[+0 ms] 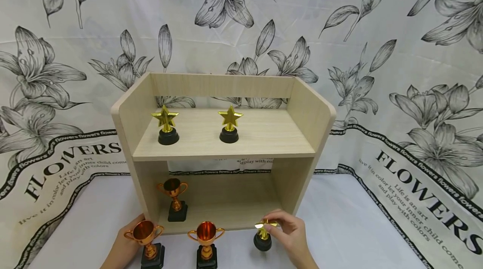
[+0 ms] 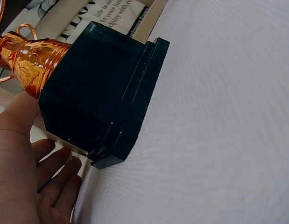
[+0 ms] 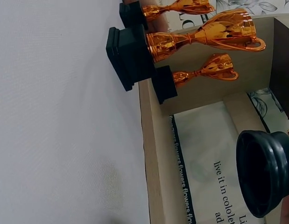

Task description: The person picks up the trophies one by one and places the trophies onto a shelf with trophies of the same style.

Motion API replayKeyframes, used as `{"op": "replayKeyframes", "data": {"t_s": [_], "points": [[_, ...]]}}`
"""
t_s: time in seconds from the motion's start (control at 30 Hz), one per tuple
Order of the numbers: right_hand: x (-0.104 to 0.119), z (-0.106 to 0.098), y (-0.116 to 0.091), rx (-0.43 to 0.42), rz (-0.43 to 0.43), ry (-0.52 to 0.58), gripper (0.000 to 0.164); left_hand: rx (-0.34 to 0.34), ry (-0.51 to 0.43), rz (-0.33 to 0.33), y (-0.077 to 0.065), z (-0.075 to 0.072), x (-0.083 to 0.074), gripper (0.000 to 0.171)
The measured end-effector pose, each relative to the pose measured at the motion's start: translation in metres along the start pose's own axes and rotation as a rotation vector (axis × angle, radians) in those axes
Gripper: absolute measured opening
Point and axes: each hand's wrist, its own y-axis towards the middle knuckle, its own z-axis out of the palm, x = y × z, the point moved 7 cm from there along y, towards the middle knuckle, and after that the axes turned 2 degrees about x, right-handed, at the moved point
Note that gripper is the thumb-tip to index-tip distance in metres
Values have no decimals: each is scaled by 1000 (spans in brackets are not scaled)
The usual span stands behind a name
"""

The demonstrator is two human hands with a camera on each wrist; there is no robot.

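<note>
My right hand (image 1: 273,226) pinches the gold star of a small star trophy (image 1: 263,239) just in front of the wooden shelf unit (image 1: 226,145), at its lower right corner. In the right wrist view the round black base (image 3: 268,172) shows its underside. My left hand (image 1: 126,241) lies against the leftmost bronze cup trophy (image 1: 145,233). Its fingers (image 2: 55,161) are straight beside the square black base (image 2: 97,88). A second bronze cup trophy (image 1: 206,235) stands between the two hands.
Two gold star trophies (image 1: 165,118) (image 1: 230,118) stand on the upper shelf. One bronze cup trophy (image 1: 173,189) stands at the lower shelf's left. A white cloth covers the table (image 1: 358,227), and a flower-printed backdrop hangs behind.
</note>
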Motion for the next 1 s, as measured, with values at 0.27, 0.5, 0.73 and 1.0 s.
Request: {"op": "replayKeyframes", "data": {"t_s": [0.27,0.5,0.73,1.0], "points": [[5,2,3,4,-18,-17,33,10,-42,3,-1,0,1,50],[8,2,4,-13,47,-47,28,76,-35,-57,1,3,2,55],[13,2,8,-46,136,-79,22,100,-13,-79,2,4,2,57],[19,0,12,-82,174,-60,18,95,7,-64,2,4,3,57]]}}
